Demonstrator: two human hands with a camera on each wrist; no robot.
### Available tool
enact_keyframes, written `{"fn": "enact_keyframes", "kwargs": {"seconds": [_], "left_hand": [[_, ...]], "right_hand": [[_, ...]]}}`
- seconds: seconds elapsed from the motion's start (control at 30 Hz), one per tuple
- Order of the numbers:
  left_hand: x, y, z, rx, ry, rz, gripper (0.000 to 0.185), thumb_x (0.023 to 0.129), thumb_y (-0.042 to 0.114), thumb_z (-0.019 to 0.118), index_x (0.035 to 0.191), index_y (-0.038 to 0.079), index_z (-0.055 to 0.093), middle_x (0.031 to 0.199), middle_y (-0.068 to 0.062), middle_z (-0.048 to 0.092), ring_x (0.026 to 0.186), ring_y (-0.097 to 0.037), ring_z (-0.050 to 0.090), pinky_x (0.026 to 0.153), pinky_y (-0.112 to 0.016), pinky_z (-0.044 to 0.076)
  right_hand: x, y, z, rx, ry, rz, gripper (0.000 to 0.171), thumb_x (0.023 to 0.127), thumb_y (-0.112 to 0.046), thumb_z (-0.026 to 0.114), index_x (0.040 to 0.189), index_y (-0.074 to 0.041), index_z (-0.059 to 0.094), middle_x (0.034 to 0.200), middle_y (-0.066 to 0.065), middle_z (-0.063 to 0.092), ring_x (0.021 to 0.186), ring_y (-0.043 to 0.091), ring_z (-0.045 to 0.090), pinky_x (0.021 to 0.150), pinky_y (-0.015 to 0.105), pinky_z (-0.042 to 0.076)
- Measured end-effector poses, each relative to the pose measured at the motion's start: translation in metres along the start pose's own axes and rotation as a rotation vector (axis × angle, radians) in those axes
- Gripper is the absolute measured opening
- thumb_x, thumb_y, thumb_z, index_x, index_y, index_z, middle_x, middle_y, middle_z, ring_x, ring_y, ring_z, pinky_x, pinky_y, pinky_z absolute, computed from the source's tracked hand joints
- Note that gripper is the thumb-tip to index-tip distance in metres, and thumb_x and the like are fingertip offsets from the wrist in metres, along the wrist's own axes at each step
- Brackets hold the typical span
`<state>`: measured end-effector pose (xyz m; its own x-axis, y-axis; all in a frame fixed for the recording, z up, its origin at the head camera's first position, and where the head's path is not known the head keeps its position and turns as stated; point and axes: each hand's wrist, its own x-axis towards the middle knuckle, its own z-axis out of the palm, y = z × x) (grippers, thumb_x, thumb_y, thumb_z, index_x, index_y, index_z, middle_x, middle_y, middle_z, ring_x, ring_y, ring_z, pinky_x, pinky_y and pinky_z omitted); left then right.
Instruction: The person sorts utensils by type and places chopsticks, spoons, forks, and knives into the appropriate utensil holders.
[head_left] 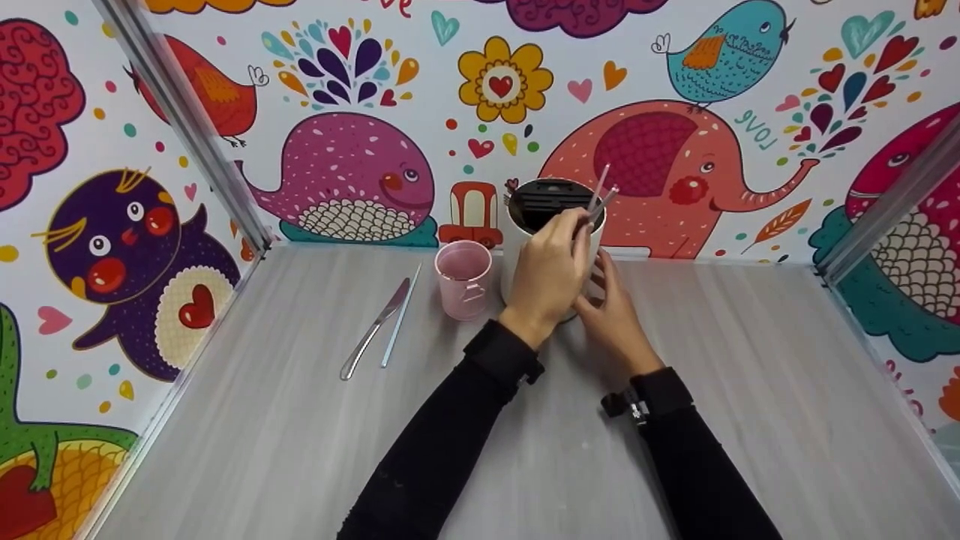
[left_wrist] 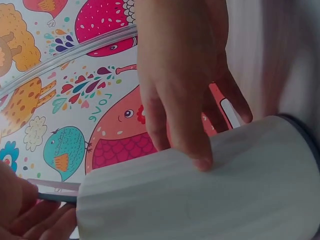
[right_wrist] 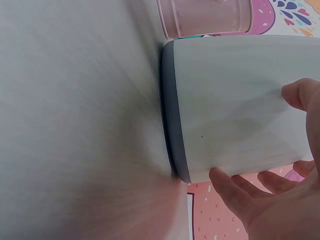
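While the silver table knife [head_left: 375, 328] and the thin silver rod [head_left: 401, 315] beside it lie at ten o'clock on the pale grey wood-grain table [head_left: 300, 450], the small pink plastic cup [head_left: 463, 279] stands just right of them, close against the tall white cylindrical utensil holder with a dark base [head_left: 525, 225] at twelve o'clock. Over its dark mouth the left hand [head_left: 547, 274] pinches thin utensil handles [head_left: 600, 191] sticking from the rim. At one o'clock the right hand [head_left: 616, 315] grips the holder's wall, fingers [right_wrist: 235, 192] curled round it.
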<state>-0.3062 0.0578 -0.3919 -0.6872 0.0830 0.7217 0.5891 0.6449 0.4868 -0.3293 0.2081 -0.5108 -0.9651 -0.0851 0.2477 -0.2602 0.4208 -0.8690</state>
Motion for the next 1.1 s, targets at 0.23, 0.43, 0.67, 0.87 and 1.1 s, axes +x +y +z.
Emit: {"fn": "enact_keyframes", "kwargs": {"seconds": [0.23, 0.43, 0.67, 0.87, 1.1], "left_hand": [[0.0008, -0.0028, 0.0033, 0.127, -0.018, 0.014, 0.024, 0.102, 0.021, 0.052, 0.119, 0.013, 0.067, 0.105, 0.002, 0.074, 0.095, -0.013, 0.071, 0.082, -0.030, 0.057], [-0.0002, -0.0051, 0.0064, 0.265, -0.094, 0.055, 0.027, 0.101, 0.019, 0.052, 0.122, 0.008, 0.065, 0.117, -0.006, 0.073, 0.117, -0.019, 0.066, 0.113, -0.041, 0.043], [-0.0013, -0.0060, 0.0095, 0.378, -0.157, 0.060, 0.028, 0.100, 0.023, 0.052, 0.119, 0.008, 0.066, 0.109, -0.006, 0.074, 0.111, -0.023, 0.066, 0.117, -0.047, 0.037], [0.0000, -0.0036, 0.0090, 0.439, -0.209, 0.062, 0.031, 0.100, 0.026, 0.051, 0.121, 0.008, 0.065, 0.107, -0.005, 0.074, 0.105, -0.024, 0.065, 0.115, -0.046, 0.039], [-0.0030, -0.0006, 0.0010, 0.386, -0.147, 0.084, 0.035, 0.099, 0.024, 0.053, 0.126, 0.005, 0.065, 0.110, -0.007, 0.074, 0.109, -0.022, 0.065, 0.114, -0.043, 0.040]], "right_hand": [[-0.0015, 0.0006, 0.0005, -0.007, 0.005, 0.017, 0.089, 0.092, -0.042, 0.068, 0.160, -0.029, 0.012, 0.164, 0.010, 0.025, 0.143, 0.036, 0.040, 0.107, 0.057, 0.044], [-0.0025, -0.0039, -0.0007, -0.001, -0.001, -0.004, 0.093, 0.091, -0.038, 0.070, 0.161, -0.019, 0.012, 0.163, 0.014, 0.025, 0.143, 0.038, 0.040, 0.107, 0.058, 0.044], [0.0003, 0.0019, 0.0000, 0.018, 0.001, -0.032, 0.087, 0.093, -0.023, 0.068, 0.160, -0.017, 0.013, 0.162, 0.017, 0.026, 0.141, 0.040, 0.042, 0.106, 0.059, 0.045], [-0.0001, 0.0022, -0.0004, 0.018, -0.002, -0.029, 0.086, 0.094, -0.022, 0.067, 0.161, -0.019, 0.013, 0.162, 0.016, 0.027, 0.141, 0.040, 0.042, 0.106, 0.057, 0.045], [0.0015, 0.0004, -0.0003, 0.018, -0.002, -0.024, 0.086, 0.093, -0.019, 0.067, 0.160, -0.019, 0.014, 0.161, 0.016, 0.027, 0.141, 0.039, 0.042, 0.106, 0.056, 0.046]]}}
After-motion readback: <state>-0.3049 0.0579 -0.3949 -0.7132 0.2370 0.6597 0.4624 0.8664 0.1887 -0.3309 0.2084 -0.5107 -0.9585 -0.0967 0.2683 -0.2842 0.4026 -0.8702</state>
